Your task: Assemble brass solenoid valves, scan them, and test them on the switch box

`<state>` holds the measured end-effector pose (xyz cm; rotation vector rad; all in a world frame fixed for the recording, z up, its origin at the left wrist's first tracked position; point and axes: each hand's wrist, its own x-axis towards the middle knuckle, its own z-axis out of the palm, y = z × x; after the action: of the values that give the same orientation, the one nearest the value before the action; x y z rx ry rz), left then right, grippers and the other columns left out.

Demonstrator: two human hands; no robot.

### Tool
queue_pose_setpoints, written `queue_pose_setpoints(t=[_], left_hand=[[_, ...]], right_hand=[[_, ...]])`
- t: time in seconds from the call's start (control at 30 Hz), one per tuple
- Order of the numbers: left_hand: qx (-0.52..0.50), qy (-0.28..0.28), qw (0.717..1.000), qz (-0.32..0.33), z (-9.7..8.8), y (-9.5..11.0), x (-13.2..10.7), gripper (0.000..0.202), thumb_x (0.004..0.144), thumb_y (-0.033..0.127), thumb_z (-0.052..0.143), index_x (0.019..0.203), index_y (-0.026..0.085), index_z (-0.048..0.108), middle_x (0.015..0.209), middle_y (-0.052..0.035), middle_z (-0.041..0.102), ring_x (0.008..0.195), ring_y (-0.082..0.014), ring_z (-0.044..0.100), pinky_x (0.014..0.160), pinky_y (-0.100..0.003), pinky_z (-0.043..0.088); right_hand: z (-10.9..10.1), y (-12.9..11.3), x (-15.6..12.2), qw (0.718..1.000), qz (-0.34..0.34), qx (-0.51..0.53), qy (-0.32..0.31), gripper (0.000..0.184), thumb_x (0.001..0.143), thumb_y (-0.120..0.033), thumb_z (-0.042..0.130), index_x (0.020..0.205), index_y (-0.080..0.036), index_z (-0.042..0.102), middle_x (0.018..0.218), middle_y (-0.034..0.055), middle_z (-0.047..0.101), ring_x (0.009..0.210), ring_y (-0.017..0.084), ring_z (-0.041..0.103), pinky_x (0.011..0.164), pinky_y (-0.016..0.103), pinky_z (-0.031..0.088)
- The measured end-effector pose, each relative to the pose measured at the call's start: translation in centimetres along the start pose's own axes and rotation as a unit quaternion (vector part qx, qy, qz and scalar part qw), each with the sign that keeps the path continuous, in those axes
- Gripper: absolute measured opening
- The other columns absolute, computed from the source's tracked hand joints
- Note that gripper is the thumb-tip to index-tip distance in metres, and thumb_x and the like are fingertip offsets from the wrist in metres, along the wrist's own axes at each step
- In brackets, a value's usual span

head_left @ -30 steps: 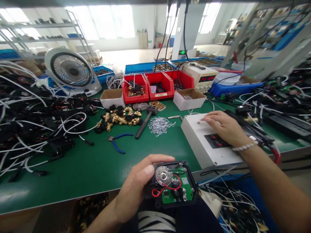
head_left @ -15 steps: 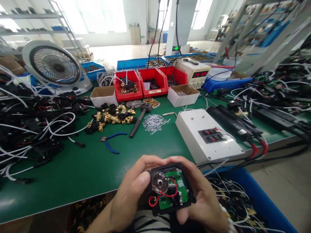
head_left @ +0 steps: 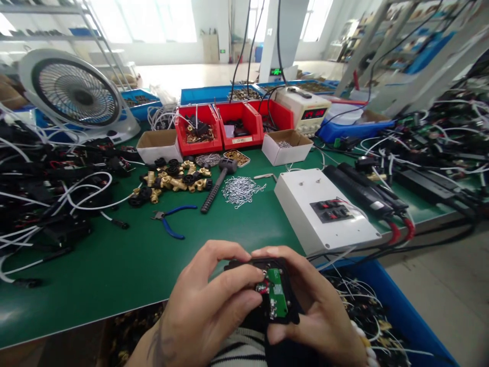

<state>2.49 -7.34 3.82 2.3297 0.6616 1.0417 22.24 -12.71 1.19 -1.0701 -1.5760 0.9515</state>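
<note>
Between the two grips, near the edge of the tabletop (head_left: 130,275), sat an open black housing (head_left: 293,307).
The right grip (head_left: 321,306) was clamped on the housing's right side; the left grip (head_left: 206,300) bent thumb and fingers over its open face, and whether they were pinched on a part could not be told. The housing held a green circuit board (head_left: 278,293). Ahead of the grips, the left red bin (head_left: 200,148) contained brass and black fittings (head_left: 198,134), the middle red bin (head_left: 232,148) dark parts (head_left: 238,128). Nearer the grips, a small tray (head_left: 246,162) carried brass bits (head_left: 236,157). Ahead and rightward, a white box (head_left: 286,156) held small bright metal pieces (head_left: 284,145); ahead and leftward stood a pale box (head_left: 158,155), contents hidden. Low beside the right grip, a blue bin (head_left: 410,308) held a tangle of black parts and white cables (head_left: 376,318).
</note>
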Motion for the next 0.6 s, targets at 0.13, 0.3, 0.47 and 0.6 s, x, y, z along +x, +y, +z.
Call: queue_pose_setpoints(t=[0.13, 0.3, 0.47, 0.6], left_hand=[[0.016, 0.060, 0.998, -0.006, 0.9, 0.4, -0.1, 0.011, 0.090, 0.007, 0.052, 0.094, 0.015, 0.058, 0.097, -0.0029, 0.052, 0.097, -0.0124, 0.052, 0.086, -0.023, 0.046], [0.045, 0.083, 0.995, -0.033, 1.1, 0.2, -0.5, 0.010, 0.096, 0.022, 0.051, 0.102, 0.020, 0.058, 0.108, -0.0022, 0.052, 0.103, -0.0106, 0.053, 0.092, -0.020, 0.045], [0.030, 0.042, 0.992, -0.114, 1.4, -0.5, -1.0, 0.074, 0.078, 0.063, 0.062, 0.137, 0.024, 0.037, 0.128, -0.0082, 0.054, 0.118, -0.0217, 0.053, 0.098, -0.031, 0.049], [0.040, 0.022, 0.997, -0.068, 2.0, -1.0, -1.2, 0.061, 0.084, 0.048, 0.065, 0.134, 0.027, 0.038, 0.119, -0.0052, 0.062, 0.110, -0.0188, 0.059, 0.094, -0.026, 0.051]], right_hand=[[0.2, -0.2, 0.4, 1.000, -0.001, -0.002, -0.005, 0.069, 0.069, -0.046, 0.081, 0.130, -0.043, 0.049, 0.123, -0.0029, 0.062, 0.112, 0.017, 0.059, 0.099, 0.023, 0.045], [0.7, 0.0, 0.3, 0.997, 0.048, 0.052, 0.004, 0.069, 0.071, -0.039, 0.081, 0.131, -0.043, 0.047, 0.106, -0.0063, 0.069, 0.095, 0.012, 0.066, 0.087, 0.017, 0.050], [0.7, -0.4, 0.1, 0.975, 0.094, 0.194, 0.049, 0.068, 0.071, -0.045, 0.080, 0.131, -0.038, 0.049, 0.114, 0.0007, 0.068, 0.107, 0.020, 0.065, 0.091, 0.027, 0.051], [0.2, -0.7, 0.2, 0.962, 0.112, 0.249, 0.025, 0.061, 0.078, -0.065, 0.064, 0.127, -0.030, 0.055, 0.117, 0.0081, 0.065, 0.110, 0.027, 0.062, 0.090, 0.038, 0.053]])
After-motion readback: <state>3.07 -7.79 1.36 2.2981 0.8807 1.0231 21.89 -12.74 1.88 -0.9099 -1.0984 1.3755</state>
